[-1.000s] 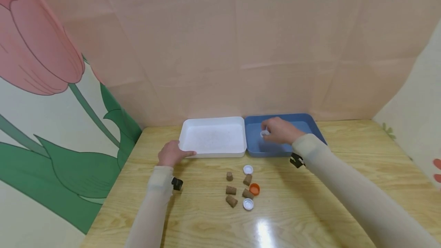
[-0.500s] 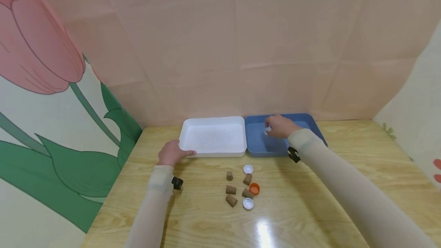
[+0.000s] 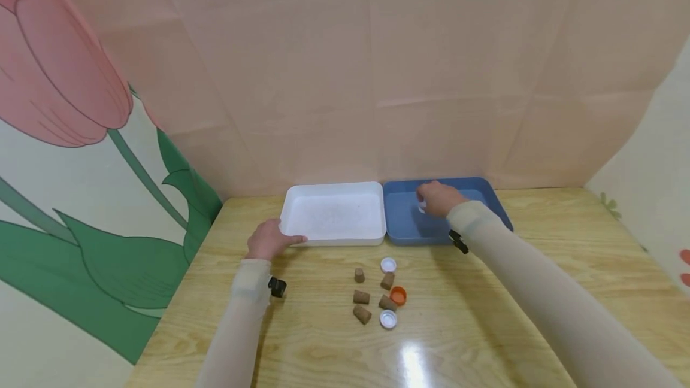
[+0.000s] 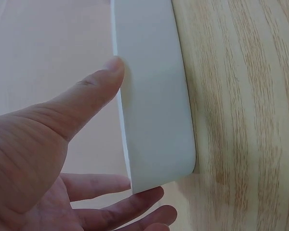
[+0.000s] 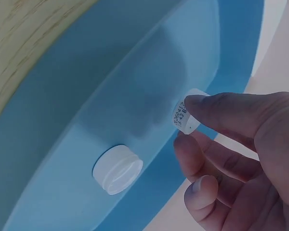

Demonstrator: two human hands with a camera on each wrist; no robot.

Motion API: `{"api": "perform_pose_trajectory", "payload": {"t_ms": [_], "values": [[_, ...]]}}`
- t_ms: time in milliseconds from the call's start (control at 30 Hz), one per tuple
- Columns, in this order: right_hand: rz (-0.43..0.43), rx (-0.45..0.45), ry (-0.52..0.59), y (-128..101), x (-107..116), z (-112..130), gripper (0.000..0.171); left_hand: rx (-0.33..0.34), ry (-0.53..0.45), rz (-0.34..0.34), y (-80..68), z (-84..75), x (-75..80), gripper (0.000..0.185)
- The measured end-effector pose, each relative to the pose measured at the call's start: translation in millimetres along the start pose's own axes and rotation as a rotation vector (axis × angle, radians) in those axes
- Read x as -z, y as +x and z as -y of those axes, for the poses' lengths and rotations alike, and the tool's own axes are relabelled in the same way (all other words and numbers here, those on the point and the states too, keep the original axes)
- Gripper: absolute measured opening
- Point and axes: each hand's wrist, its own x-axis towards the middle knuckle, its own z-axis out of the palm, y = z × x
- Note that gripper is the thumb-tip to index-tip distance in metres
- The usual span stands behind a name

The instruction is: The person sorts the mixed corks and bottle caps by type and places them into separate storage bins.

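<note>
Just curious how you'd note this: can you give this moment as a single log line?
right hand: pinches small white plastic cap over blue plastic tray | another white cap lies inside | left hand: holds white plastic tray rim

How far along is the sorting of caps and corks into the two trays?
Barely started. One white cap already lies in the blue tray. The right hand pinches a second white cap above that tray, while the left hand holds the white tray by its corner. Five corks, two white caps and an orange cap remain on the table.
</note>
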Motion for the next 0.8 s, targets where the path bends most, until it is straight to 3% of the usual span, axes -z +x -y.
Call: {"api": "perform_pose_trajectory", "payload": {"t_ms": [800], "values": [[0.019, -0.009, -0.03, 3.2, -6.9, -5.2, 0.023, -0.009, -0.002, -0.005, 1.6, 0.8, -0.8, 0.071]]}}
